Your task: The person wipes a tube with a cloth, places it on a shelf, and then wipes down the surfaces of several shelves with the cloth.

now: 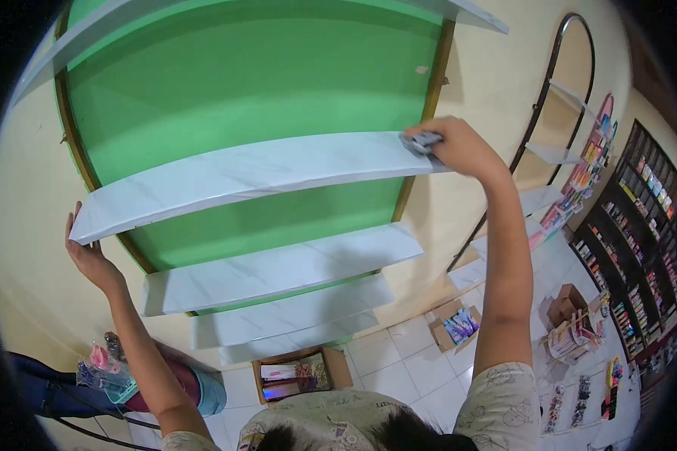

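The head view shows a marbled white shelf [256, 167] in front of a green panel [241, 83], which I take as the landmark; the shelf crosses the panel below its middle, and both its ends reach a little past the panel's side edges. The left hand [94, 263] grasps the shelf end beyond the panel's left edge, with fingers around the corner, but how firmly I cannot tell. The right hand [462, 150] is closed upon a grey cloth [426, 140], which lies against the shelf's upper face by the panel's right edge. What could go wrong, in my judgement, is firstly a tilting of the shelf: the fixings are hidden, and if they are weak, a strong pull or pressure at an end could loosen it from the panel. In such a case it may strike the lower shelf [278, 269], which stands below it across the lower part of the panel. Secondly, the cloth could slide off the end past the panel's right edge, if the grip becomes loose. As for direction, the long axis of the shelf runs sideways across the panel, in the view rising from left to right and bent by the lens; its narrow front edge faces away from the panel, toward the person. The cloth is bunched, so I find no clear axis in it.
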Action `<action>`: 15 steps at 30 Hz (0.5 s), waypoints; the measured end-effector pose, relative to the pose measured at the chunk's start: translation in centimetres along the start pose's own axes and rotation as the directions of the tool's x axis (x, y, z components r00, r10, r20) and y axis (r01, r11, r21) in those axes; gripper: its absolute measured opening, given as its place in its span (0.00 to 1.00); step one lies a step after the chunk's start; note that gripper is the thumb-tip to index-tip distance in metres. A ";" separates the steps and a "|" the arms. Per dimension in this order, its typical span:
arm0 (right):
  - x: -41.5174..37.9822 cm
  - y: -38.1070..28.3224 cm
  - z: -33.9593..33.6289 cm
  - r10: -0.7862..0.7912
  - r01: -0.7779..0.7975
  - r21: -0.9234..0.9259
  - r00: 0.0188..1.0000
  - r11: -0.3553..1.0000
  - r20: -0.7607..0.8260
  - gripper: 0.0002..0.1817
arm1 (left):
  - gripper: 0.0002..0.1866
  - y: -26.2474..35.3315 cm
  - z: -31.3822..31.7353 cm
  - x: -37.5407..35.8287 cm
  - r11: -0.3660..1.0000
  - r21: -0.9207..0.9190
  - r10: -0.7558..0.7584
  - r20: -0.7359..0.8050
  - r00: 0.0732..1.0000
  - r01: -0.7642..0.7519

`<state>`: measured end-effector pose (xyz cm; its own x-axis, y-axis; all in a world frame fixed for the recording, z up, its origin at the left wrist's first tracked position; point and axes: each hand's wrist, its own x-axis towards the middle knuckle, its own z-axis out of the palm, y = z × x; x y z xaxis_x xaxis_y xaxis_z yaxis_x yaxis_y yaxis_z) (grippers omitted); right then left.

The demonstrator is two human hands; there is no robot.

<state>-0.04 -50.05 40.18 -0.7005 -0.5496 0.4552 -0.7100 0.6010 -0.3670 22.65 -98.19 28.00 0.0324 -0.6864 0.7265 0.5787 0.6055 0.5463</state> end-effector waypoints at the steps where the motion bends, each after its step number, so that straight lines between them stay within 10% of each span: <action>1: 1.8 1.3 1.0 -0.061 0.060 -0.040 0.998 0.997 -0.020 0.26 | 0.39 0.1 0.2 0.0 1.000 0.020 -0.008 0.017 1.000 0.008; 7: -0.5 -3.7 2.2 0.013 -0.026 -0.167 0.997 0.986 -0.082 0.22 | 0.37 -0.7 -0.9 0.3 0.998 0.034 0.056 0.046 0.997 -0.057; 9: -3.9 -6.0 3.1 -0.306 0.259 -0.265 0.939 0.929 -0.158 0.21 | 0.35 -0.9 -2.0 0.8 0.994 0.053 0.091 0.129 0.987 -0.099; 15: -1.0 -8.0 3.7 0.017 -0.033 -0.147 0.994 0.989 -0.107 0.20 | 0.31 -1.6 -3.0 1.1 0.989 0.041 0.130 0.190 0.973 -0.141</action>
<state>6.02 -56.43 39.70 -0.7010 -0.4737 0.5331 -0.6682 0.6975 -0.2590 24.20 -101.12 26.66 -0.0481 -0.5123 0.8574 0.5346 0.7119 0.4554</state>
